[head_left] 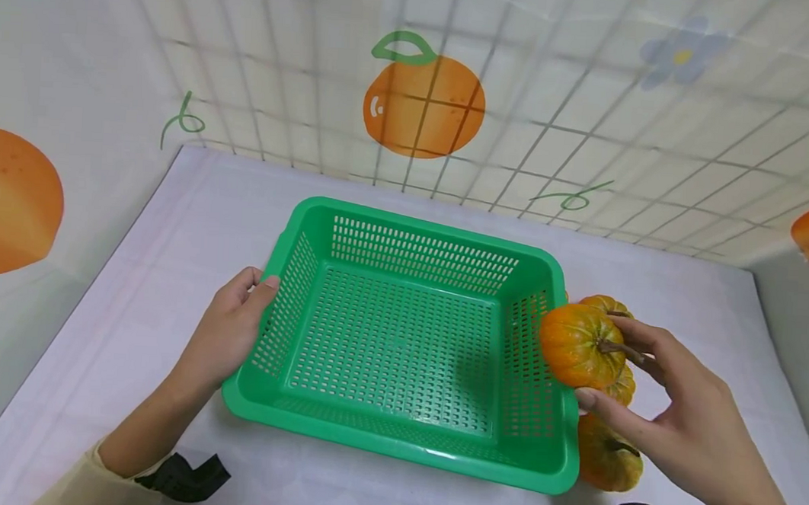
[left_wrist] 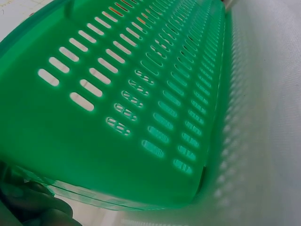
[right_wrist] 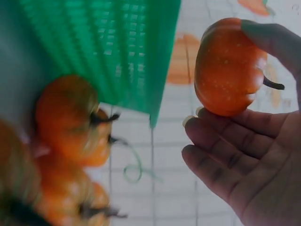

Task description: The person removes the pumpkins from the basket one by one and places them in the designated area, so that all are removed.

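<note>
A green plastic basket (head_left: 401,452) with slotted walls sits slightly turned on the white cloth, its inside bare. My left hand (head_left: 229,327) grips the left rim, thumb on top; in the left wrist view its fingers (left_wrist: 42,207) show dimly under the basket wall (left_wrist: 94,155). Between thumb and fingers, my right hand (head_left: 694,416) holds a small orange pumpkin (head_left: 574,344) with a brown stem. That pumpkin overlaps the basket's right rim in the head view; the right wrist view shows it (right_wrist: 228,70) raised beside the basket's wall (right_wrist: 162,56).
Several more small pumpkins lie on the cloth against the basket's right side, one (head_left: 610,454) near its front corner, others (right_wrist: 68,113) partly hidden. Printed fabric walls (head_left: 426,105) enclose the table (head_left: 195,196) at the back and sides.
</note>
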`<action>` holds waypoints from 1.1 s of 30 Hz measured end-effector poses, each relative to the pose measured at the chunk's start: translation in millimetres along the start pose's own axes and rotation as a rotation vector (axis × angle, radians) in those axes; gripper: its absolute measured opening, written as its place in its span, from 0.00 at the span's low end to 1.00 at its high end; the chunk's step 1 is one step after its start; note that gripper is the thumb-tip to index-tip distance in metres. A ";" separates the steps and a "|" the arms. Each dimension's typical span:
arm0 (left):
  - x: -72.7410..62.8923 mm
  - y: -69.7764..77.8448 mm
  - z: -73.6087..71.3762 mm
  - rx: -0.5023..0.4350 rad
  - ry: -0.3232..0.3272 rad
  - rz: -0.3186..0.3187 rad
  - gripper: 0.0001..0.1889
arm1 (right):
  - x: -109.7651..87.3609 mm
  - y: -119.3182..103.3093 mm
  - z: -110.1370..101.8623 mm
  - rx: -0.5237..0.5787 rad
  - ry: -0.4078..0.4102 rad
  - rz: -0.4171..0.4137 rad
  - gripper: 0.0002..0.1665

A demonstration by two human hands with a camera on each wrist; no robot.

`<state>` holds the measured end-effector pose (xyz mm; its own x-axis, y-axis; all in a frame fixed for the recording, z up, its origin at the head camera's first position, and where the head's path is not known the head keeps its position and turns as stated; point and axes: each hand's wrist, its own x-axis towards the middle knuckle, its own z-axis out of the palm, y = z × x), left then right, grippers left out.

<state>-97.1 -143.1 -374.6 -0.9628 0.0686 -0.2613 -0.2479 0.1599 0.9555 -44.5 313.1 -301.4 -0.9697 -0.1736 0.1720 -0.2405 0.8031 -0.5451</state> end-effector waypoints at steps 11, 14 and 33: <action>0.4 -0.6 0.5 -0.002 -0.013 -0.016 0.24 | -21.4 47.4 -2.1 -0.070 0.073 0.273 0.49; -0.3 0.1 -1.1 0.016 0.001 -0.023 0.23 | -21.4 57.0 0.8 -0.088 0.071 0.298 0.49; -0.3 -0.9 -1.7 0.005 -0.008 -0.002 0.23 | -24.3 96.9 1.2 -0.117 0.036 0.455 0.50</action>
<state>-96.8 -144.9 -375.1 -0.9615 0.0763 -0.2639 -0.2489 0.1647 0.9544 -44.3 394.5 -359.4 -0.9727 0.2296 -0.0334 0.2175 0.8520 -0.4762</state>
